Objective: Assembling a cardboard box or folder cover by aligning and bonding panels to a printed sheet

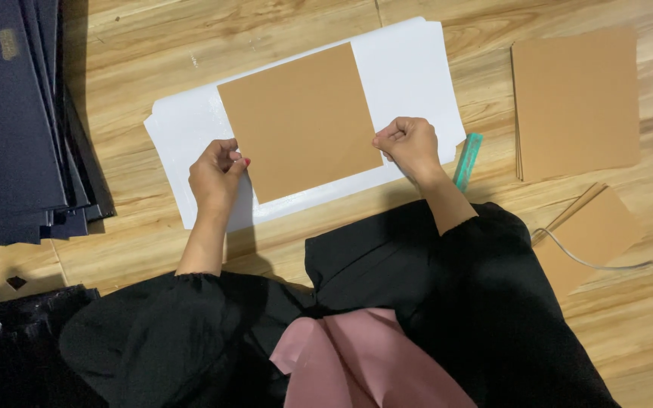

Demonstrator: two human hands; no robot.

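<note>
A square brown card point(300, 119) lies on a glossy white sheet point(406, 68) spread on the wooden floor. My left hand point(217, 175) pinches the card's near left corner. At the near right corner, my right hand point(410, 145) grips the card's edge with closed fingers. Both hands rest on the white sheet. Black sleeves cover my forearms.
A stack of brown cards point(576, 102) lies to the right, with more brown cards point(591, 234) nearer me and a grey cable point(606, 266) across them. A teal tool point(468, 160) sits beside my right wrist. Dark navy boards point(17, 113) are piled at the left.
</note>
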